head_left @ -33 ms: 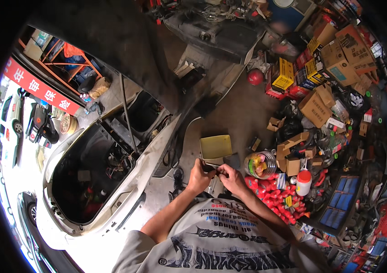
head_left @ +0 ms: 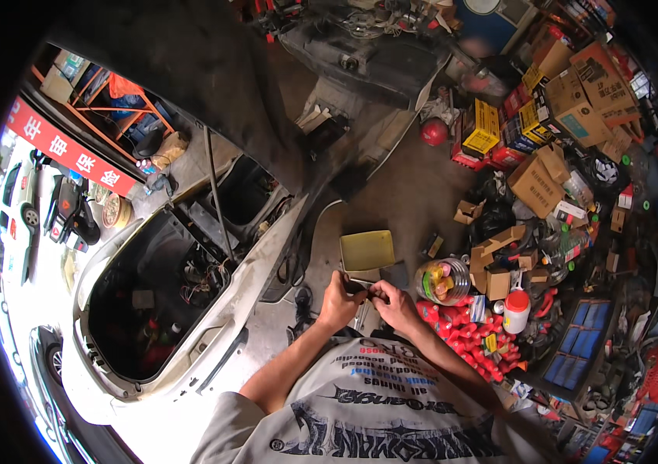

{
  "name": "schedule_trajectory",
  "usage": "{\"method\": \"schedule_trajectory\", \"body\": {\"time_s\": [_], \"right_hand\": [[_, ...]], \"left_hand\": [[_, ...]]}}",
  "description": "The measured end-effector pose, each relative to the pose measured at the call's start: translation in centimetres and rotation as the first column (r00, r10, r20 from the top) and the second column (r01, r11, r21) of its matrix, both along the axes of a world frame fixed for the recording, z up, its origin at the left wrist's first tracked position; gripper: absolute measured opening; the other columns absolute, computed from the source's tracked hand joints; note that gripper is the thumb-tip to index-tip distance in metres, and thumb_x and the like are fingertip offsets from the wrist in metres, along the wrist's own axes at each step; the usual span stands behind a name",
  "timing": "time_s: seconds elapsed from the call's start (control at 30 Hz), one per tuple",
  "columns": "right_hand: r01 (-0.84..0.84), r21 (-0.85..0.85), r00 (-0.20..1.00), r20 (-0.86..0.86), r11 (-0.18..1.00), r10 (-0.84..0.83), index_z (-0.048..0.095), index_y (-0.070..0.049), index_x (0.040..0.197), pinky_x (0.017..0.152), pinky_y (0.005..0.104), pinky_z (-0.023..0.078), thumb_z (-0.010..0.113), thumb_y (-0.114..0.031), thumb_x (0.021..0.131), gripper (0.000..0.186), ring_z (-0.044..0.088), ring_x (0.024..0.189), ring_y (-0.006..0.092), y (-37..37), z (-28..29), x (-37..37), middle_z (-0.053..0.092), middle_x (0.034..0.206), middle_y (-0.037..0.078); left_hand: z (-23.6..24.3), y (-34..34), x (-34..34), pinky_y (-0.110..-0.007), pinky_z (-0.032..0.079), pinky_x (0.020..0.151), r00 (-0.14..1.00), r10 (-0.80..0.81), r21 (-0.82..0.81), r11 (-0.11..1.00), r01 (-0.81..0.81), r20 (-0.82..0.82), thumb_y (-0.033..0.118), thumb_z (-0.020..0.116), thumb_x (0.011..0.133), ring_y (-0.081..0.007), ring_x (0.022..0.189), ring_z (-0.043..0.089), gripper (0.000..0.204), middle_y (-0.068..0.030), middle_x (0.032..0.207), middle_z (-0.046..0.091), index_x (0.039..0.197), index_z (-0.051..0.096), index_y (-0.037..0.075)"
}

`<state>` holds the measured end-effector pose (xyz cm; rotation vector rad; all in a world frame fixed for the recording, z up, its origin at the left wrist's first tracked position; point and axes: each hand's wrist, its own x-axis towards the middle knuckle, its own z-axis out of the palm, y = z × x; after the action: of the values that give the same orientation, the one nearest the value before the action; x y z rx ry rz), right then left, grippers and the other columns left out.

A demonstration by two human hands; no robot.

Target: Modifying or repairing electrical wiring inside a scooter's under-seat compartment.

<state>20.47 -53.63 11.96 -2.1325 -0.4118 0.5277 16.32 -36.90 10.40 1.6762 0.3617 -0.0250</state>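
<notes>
My left hand and my right hand are close together in front of my shirt, fingers pinched. Between their fingertips is a small, dark, thin object; its kind is too small to make out. Both hands seem to be on it. Just beyond them lies a shallow yellow tray. To the right of my right hand stands a clear round jar with yellow and pinkish things inside. A heap of red plastic pieces lies beside it, near my right forearm.
On the left is a white vehicle body with its dark lid raised on a prop rod. Cardboard boxes, bottles and a white red-lidded tub crowd the right side. A red ball-like object sits farther off.
</notes>
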Motion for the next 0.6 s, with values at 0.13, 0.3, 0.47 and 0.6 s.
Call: {"method": "schedule_trajectory", "body": {"time_s": [0.13,0.3,0.47,0.6], "right_hand": [[0.008,-0.052,0.999,0.046,0.999,-0.005,0.059,-0.008,0.099,0.065,0.0391,0.051,0.06,-0.014,0.084,0.017,0.067,0.075,0.0322,-0.2,-0.1,-0.3,0.067,0.079,0.014],[0.108,0.006,0.992,0.061,0.994,-0.108,0.061,-0.005,0.092,0.061,0.035,0.05,0.062,-0.013,0.083,0.012,0.064,0.066,0.0248,-0.4,-0.1,-0.2,0.064,0.073,0.012],[0.093,-0.053,0.995,0.041,0.994,-0.091,0.06,-0.006,0.092,0.063,0.037,0.05,0.061,-0.015,0.084,0.012,0.065,0.071,0.0295,0.5,1.5,0.0,0.065,0.076,0.013],[0.142,-0.082,0.989,0.039,0.986,-0.139,0.06,-0.007,0.091,0.065,0.0396,0.051,0.061,-0.018,0.083,0.013,0.066,0.076,0.0342,0.5,1.1,0.1,0.066,0.079,0.014]], "left_hand": [[-0.7,-0.5,-0.3,-0.032,0.053,0.069,1.0,-0.007,0.03,1.0,0.007,0.023,0.001,0.072,0.076,-0.0214,0.08,0.067,0.04,-0.0183,0.088,0.067,0.096,0.038,0.0],[-0.3,-0.5,0.3,-0.032,0.053,0.07,0.997,0.078,-0.239,0.968,-0.073,0.012,0.0,0.072,0.078,-0.0195,0.084,0.066,0.038,-0.0163,0.09,0.066,0.096,0.039,0.0],[-2.2,0.0,0.3,-0.029,0.053,0.068,0.998,0.057,-0.171,0.984,-0.058,-0.011,0.001,0.071,0.08,-0.0175,0.084,0.065,0.037,-0.0146,0.095,0.063,0.098,0.038,0.001],[-1.8,0.1,0.7,-0.028,0.053,0.066,0.995,0.089,-0.236,0.967,-0.095,-0.034,0.002,0.072,0.081,-0.0174,0.083,0.064,0.038,-0.0142,0.098,0.063,0.099,0.038,0.001]]}}
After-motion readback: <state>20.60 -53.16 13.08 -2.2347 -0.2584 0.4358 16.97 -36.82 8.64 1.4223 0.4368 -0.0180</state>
